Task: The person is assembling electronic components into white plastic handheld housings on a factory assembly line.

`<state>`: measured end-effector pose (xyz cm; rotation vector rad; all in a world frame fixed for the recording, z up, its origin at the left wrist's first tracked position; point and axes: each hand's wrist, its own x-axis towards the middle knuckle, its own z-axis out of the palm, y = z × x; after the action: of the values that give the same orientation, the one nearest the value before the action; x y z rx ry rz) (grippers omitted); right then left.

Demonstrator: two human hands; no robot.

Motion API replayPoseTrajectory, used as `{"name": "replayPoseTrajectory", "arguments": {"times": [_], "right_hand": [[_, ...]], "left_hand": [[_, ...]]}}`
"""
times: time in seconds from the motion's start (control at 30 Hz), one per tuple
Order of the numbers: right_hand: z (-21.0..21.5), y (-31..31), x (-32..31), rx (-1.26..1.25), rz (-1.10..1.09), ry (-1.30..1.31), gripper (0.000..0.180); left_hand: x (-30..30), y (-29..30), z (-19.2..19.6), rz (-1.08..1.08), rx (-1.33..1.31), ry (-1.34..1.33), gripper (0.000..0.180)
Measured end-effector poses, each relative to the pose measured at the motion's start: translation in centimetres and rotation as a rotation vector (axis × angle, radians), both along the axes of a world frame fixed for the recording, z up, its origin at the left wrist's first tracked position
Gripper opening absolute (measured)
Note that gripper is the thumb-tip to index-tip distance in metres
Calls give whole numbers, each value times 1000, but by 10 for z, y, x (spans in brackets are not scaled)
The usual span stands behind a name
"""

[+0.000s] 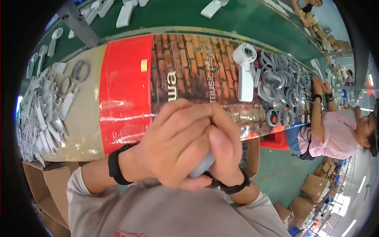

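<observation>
My left hand (175, 144) and my right hand (226, 148) are clasped together in front of my body, over the near edge of the table. Between them they grip a grey rounded part (203, 165), mostly hidden by the fingers. My right thumb presses against it, while my left fingers wrap over it. Beyond the hands, a white handheld fan body (246, 81) with a round head lies on the table. To its right is a heap of grey rings (282, 77), some of them overlapping.
Many white curved strips (45, 114) are piled on the table's left end, beside two loose grey rings (80, 71). A green conveyor belt (169, 15) carrying white fan bodies runs along the far side. A co-worker (331, 128) works at the right. Cardboard boxes (53, 185) stand below.
</observation>
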<state>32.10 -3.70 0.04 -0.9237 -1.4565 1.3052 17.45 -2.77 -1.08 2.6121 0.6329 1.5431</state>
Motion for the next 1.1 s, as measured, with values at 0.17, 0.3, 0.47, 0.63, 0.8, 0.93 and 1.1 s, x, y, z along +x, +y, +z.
{"name": "replayPoseTrajectory", "arguments": {"times": [0.17,0.3,0.47,0.63,0.8,0.93,1.1], "right_hand": [[-10,-6,0,-718,255,759,51],[-7,-35,11,-482,374,167,54],[-1,-48,10,-995,480,712,50],[25,-51,-11,-1083,503,644,59],[15,-29,-11,-826,540,304,44],[-24,114,-44,-486,239,-161,34],[-69,252,-39,-249,-44,-413,49]], "left_hand": [[-10,10,-7,-64,-183,-46,62],[-15,0,-4,22,-585,-330,62],[-23,11,-26,-38,-426,-335,64],[-35,6,-20,148,-427,-327,45],[-63,7,-14,265,-366,-223,50],[-85,-7,-8,605,-568,-521,64],[-64,-8,-13,430,-793,-355,48]]}}
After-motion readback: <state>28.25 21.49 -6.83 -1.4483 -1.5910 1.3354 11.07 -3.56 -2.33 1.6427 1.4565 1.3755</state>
